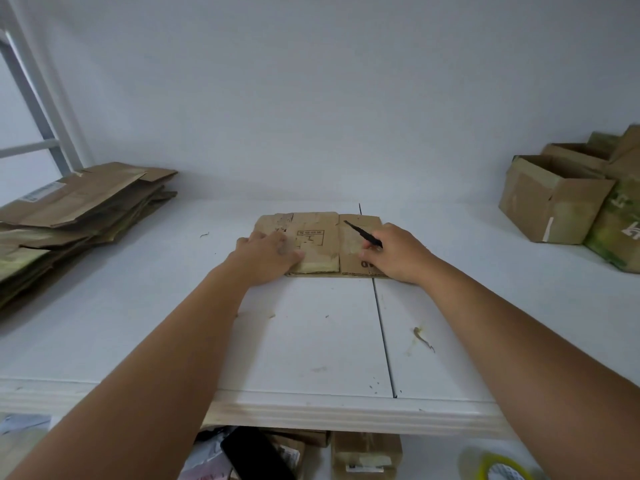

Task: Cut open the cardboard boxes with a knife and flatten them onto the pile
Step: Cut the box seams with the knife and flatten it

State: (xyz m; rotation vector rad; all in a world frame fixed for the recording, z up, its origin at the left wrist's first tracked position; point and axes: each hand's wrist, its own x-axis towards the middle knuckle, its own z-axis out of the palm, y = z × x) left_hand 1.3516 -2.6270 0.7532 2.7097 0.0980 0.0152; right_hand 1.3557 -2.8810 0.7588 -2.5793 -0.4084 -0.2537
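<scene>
At bench centre, a flattened cardboard box (320, 242) lies flat on the white bench (311, 341), both hands resting on it. Left hand (268, 252) lies palm-down with fingers spread over the box's 9 o'clock portion, pressing it flat and gripping nothing. Right hand (394, 251) sits at the box's 3 o'clock edge, fingers curled round a black knife (362, 233) whose tip points toward 10 o'clock, lying across the cardboard. Printed markings show between the two hands. At 9 o'clock on the bench, well apart, sits a pile of flattened cardboard (76, 216). At 3 o'clock, against the wall, stand uncut boxes (554, 199), one with its top open. A tape roll (498, 467) shows below the bench edge at 5 o'clock.
</scene>
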